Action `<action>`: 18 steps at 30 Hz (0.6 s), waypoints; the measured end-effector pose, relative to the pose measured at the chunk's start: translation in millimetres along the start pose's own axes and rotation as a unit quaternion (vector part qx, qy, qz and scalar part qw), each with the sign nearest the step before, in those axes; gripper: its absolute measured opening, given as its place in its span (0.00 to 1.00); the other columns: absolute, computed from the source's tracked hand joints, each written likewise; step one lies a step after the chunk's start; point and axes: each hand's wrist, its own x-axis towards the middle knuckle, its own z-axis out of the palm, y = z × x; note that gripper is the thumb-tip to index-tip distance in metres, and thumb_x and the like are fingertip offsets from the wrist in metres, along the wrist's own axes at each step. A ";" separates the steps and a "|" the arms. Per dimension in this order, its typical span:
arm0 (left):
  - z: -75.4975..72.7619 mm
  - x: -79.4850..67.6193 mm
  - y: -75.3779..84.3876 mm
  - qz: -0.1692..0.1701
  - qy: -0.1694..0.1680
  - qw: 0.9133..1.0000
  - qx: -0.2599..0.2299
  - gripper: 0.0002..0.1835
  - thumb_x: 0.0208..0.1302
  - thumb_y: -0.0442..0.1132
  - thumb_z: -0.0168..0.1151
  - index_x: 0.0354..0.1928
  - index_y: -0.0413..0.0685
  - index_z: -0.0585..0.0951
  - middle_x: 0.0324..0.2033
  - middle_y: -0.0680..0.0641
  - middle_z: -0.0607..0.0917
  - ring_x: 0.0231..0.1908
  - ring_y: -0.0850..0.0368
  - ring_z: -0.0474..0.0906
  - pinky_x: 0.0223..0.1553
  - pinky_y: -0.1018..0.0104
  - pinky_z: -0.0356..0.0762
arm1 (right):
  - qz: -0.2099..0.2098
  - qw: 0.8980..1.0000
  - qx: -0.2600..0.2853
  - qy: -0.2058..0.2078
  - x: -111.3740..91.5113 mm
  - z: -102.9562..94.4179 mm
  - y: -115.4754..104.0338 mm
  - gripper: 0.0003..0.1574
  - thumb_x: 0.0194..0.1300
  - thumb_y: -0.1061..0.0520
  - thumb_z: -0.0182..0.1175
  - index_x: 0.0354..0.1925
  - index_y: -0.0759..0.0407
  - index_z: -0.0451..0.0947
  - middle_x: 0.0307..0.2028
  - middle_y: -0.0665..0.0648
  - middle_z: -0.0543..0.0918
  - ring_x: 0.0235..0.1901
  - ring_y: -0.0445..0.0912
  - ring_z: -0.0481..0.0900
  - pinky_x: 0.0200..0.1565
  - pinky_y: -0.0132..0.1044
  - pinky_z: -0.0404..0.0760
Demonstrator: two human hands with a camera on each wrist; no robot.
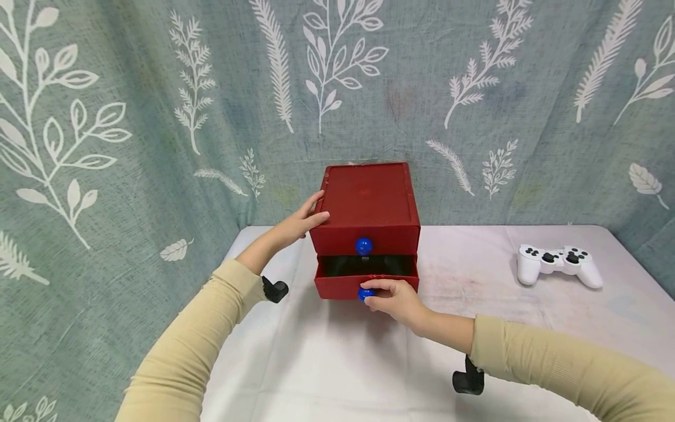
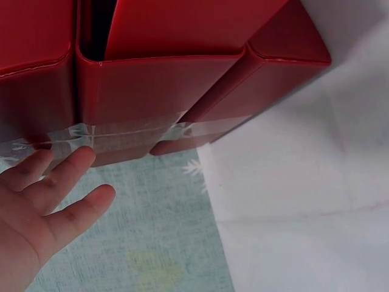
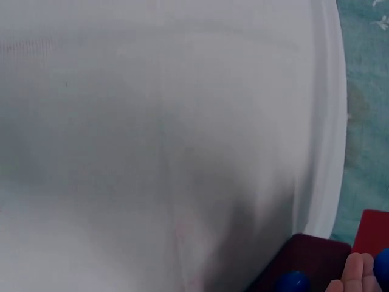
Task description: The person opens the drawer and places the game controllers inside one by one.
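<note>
A red two-drawer box point(image 1: 369, 193) stands on the white-covered table, its lower drawer point(image 1: 337, 288) pulled partway out and dark inside. My right hand point(image 1: 395, 302) pinches the blue round knob point(image 1: 364, 293) of that lower drawer. The upper drawer point(image 1: 337, 241), with its own blue knob point(image 1: 364, 246), is pushed in. On the box's left side and top edge rests my left hand point(image 1: 299, 224), fingers spread. The left wrist view shows the red side wall point(image 2: 146, 91) with clear tape point(image 2: 127, 137) along it, near the left fingers point(image 2: 79, 213).
A white game controller point(image 1: 559, 264) lies on the table at the right. Behind the table hangs a green curtain point(image 1: 401, 105) with white leaf prints, which also runs down the left side. White cloth point(image 1: 316, 363) covers the table in front of the box.
</note>
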 end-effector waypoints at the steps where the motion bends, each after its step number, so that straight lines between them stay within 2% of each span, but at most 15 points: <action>1: -0.4 -0.2 -0.1 0.000 0.000 1.000 0.000 0.37 0.67 0.57 0.43 0.71 0.69 0.38 0.67 0.44 0.59 0.65 0.45 0.57 0.55 0.39 0.56 | -0.001 1.000 0.000 0.000 1.6 -0.8 0.0 0.22 0.59 0.61 0.61 0.52 0.68 0.75 0.41 0.64 0.83 0.33 0.44 0.82 0.45 0.38 0.78; 7: -1.0 -3.4 3.3 -0.009 -0.007 1.000 -0.005 0.37 0.68 0.55 0.42 0.71 0.68 0.36 0.67 0.42 0.58 0.66 0.43 0.54 0.56 0.37 0.54 | -0.002 1.000 0.004 0.006 12.3 -3.3 2.0 0.22 0.58 0.62 0.61 0.51 0.69 0.75 0.38 0.64 0.83 0.32 0.44 0.82 0.44 0.38 0.78; 14: 0.3 -3.0 0.4 -0.003 0.000 1.000 -0.002 0.36 0.68 0.55 0.42 0.71 0.70 0.37 0.68 0.43 0.56 0.66 0.44 0.54 0.56 0.37 0.54 | 0.009 1.000 -0.003 0.009 21.0 -6.9 2.4 0.23 0.59 0.61 0.60 0.53 0.67 0.75 0.40 0.65 0.83 0.40 0.57 0.81 0.46 0.41 0.77; 18: 0.0 -2.1 1.3 -0.007 -0.001 1.000 0.000 0.36 0.68 0.55 0.42 0.71 0.70 0.37 0.67 0.43 0.58 0.66 0.44 0.55 0.56 0.37 0.55 | 0.009 1.000 -0.004 0.009 24.9 -9.4 2.3 0.22 0.59 0.62 0.60 0.53 0.67 0.75 0.40 0.66 0.83 0.41 0.58 0.81 0.48 0.45 0.76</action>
